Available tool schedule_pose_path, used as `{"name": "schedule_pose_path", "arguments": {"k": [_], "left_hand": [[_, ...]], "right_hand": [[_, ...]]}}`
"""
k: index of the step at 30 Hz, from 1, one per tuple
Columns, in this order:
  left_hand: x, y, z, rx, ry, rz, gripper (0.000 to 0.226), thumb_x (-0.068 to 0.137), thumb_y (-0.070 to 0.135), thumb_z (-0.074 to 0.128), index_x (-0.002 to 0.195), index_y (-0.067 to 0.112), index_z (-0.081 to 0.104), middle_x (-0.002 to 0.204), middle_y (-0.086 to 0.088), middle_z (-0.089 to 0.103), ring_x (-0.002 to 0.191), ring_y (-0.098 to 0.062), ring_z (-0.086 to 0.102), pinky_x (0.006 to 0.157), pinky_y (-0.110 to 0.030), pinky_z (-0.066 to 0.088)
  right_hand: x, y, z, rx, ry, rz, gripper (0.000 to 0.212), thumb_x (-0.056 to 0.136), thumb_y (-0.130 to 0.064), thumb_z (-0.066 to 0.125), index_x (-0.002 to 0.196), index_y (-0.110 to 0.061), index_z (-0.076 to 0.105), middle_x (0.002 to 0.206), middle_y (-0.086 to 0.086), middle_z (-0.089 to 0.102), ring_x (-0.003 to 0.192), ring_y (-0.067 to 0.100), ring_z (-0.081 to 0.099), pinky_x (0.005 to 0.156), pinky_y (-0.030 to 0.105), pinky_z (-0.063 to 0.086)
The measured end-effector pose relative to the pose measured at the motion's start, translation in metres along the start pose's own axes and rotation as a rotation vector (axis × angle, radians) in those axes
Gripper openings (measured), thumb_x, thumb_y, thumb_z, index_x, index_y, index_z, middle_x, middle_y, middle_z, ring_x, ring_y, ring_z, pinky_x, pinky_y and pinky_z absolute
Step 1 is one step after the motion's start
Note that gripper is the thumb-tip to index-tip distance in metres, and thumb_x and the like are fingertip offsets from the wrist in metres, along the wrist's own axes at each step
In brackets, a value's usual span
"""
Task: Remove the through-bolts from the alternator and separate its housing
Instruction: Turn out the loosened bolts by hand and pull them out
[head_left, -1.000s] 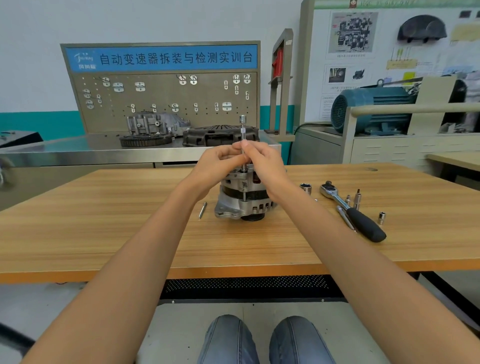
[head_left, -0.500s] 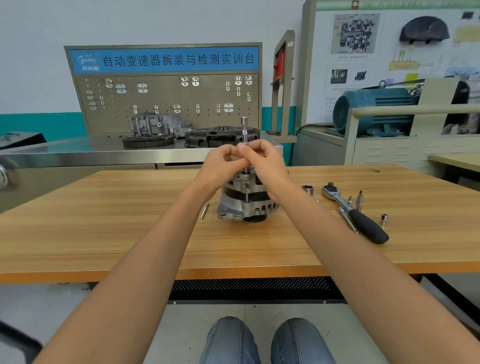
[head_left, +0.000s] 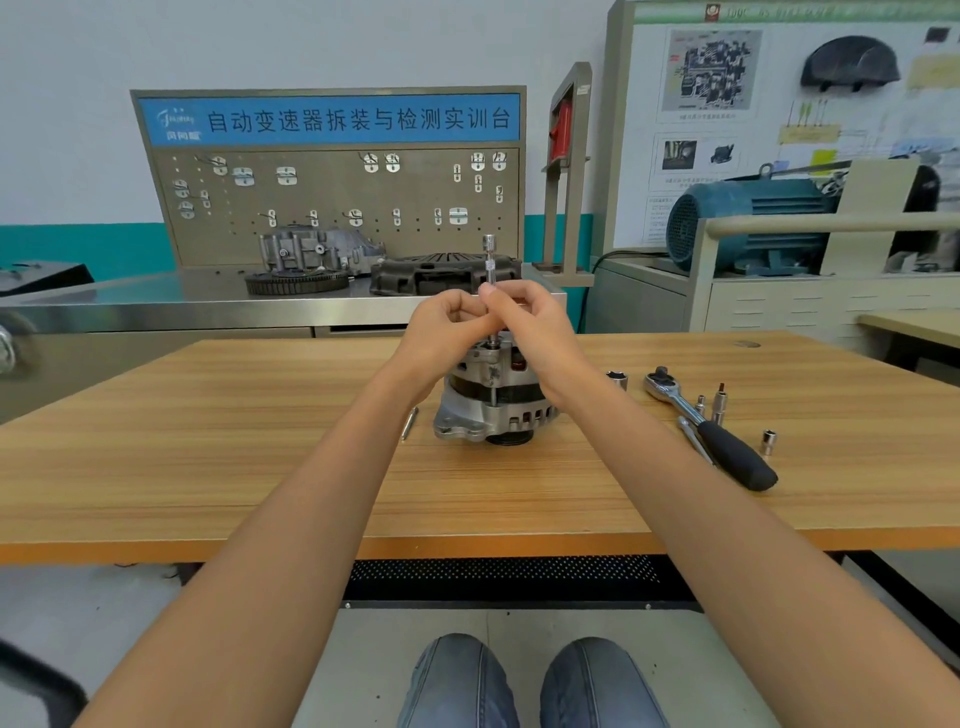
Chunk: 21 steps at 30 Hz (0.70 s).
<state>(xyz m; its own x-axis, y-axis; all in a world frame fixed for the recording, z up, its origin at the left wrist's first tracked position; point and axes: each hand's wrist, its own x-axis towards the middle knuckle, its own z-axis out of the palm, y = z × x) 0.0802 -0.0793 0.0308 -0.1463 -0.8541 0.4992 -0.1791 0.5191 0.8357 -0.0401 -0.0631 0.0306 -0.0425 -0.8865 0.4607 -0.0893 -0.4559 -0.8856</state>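
The silver alternator (head_left: 493, 408) stands on the wooden table (head_left: 260, 467), pulley end down. A metal extension bar (head_left: 489, 262) rises upright from a bolt at the top of its housing. My left hand (head_left: 447, 325) and my right hand (head_left: 524, 325) both pinch the bar's lower shaft just above the housing, with the fingers curled around it. The bar's bottom end and the bolt head are mostly hidden by my fingers. One removed through-bolt (head_left: 409, 423) lies on the table just left of the alternator.
To the right lie a loose socket (head_left: 617, 379), a ratchet wrench with a black handle (head_left: 711, 434) and several small sockets and bits (head_left: 719, 402). Behind the table stand a steel bench with gearbox parts (head_left: 311, 254), a pegboard and a blue motor (head_left: 748, 223).
Both hands have stayed on the extension bar, and the fingers have shifted slightly around it, as in twisting. The alternator has not moved.
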Motion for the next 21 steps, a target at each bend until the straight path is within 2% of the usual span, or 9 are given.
{"name": "schedule_pose_path", "arguments": {"k": [3, 6, 8, 14, 16, 19, 21], "left_hand": [[-0.0005, -0.0007, 0.0024, 0.016, 0.008, -0.001, 0.006, 0.084, 0.019, 0.07, 0.087, 0.02, 0.065, 0.069, 0.012, 0.063, 0.065, 0.002, 0.059, 0.06, -0.012, 0.045], [-0.0027, 0.0004, 0.0, 0.013, -0.036, 0.011, 0.007, 0.086, 0.023, 0.069, 0.092, 0.025, 0.068, 0.08, 0.01, 0.07, 0.08, -0.002, 0.066, 0.071, -0.017, 0.049], [-0.004, 0.0015, -0.0017, 0.002, -0.058, 0.015, 0.008, 0.087, 0.026, 0.068, 0.094, 0.025, 0.07, 0.087, 0.009, 0.073, 0.086, -0.001, 0.068, 0.074, -0.017, 0.05], [-0.0059, 0.0019, -0.0027, -0.006, -0.073, 0.048, 0.008, 0.09, 0.024, 0.064, 0.087, 0.026, 0.072, 0.083, 0.017, 0.073, 0.085, 0.007, 0.066, 0.079, -0.016, 0.048], [-0.0059, 0.0017, -0.0027, -0.019, -0.064, 0.054, 0.007, 0.089, 0.021, 0.066, 0.084, 0.025, 0.07, 0.076, 0.018, 0.072, 0.078, 0.007, 0.065, 0.071, -0.011, 0.049], [-0.0041, -0.0003, -0.0001, -0.018, -0.005, 0.05, 0.009, 0.086, 0.021, 0.07, 0.078, 0.021, 0.066, 0.064, 0.016, 0.066, 0.065, 0.007, 0.06, 0.06, -0.007, 0.045], [-0.0029, -0.0016, 0.0027, -0.017, 0.021, 0.045, 0.008, 0.085, 0.02, 0.07, 0.079, 0.02, 0.066, 0.062, 0.015, 0.065, 0.062, 0.008, 0.06, 0.057, -0.006, 0.044]], "right_hand": [[0.0011, 0.0009, 0.0017, -0.012, 0.036, 0.001, 0.025, 0.089, -0.031, 0.063, 0.107, -0.015, 0.058, 0.098, -0.002, 0.061, 0.091, 0.006, 0.057, 0.067, 0.014, 0.041], [0.0015, -0.0002, 0.0017, -0.019, 0.061, -0.021, 0.022, 0.091, -0.028, 0.062, 0.105, -0.012, 0.061, 0.094, -0.003, 0.062, 0.088, 0.004, 0.057, 0.065, 0.013, 0.041], [0.0, -0.0004, 0.0007, -0.035, 0.052, -0.037, 0.023, 0.093, -0.027, 0.058, 0.107, -0.011, 0.064, 0.099, -0.001, 0.063, 0.092, 0.006, 0.057, 0.067, 0.012, 0.041], [0.0008, 0.0025, -0.0008, -0.046, -0.005, -0.06, 0.026, 0.098, -0.024, 0.048, 0.117, -0.016, 0.064, 0.122, 0.003, 0.059, 0.112, 0.012, 0.053, 0.076, 0.014, 0.04], [0.001, 0.0019, 0.0003, -0.022, 0.002, -0.037, 0.029, 0.097, -0.026, 0.049, 0.121, -0.016, 0.061, 0.121, 0.0, 0.059, 0.11, 0.009, 0.052, 0.076, 0.014, 0.039], [0.0008, 0.0024, 0.0007, 0.014, 0.018, -0.021, 0.026, 0.094, -0.031, 0.056, 0.118, -0.02, 0.058, 0.108, -0.008, 0.06, 0.099, 0.0, 0.053, 0.07, 0.012, 0.039], [0.0007, 0.0033, 0.0009, 0.0, 0.027, -0.022, 0.025, 0.09, -0.033, 0.061, 0.112, -0.021, 0.057, 0.106, -0.004, 0.061, 0.098, 0.003, 0.056, 0.069, 0.013, 0.04]]}}
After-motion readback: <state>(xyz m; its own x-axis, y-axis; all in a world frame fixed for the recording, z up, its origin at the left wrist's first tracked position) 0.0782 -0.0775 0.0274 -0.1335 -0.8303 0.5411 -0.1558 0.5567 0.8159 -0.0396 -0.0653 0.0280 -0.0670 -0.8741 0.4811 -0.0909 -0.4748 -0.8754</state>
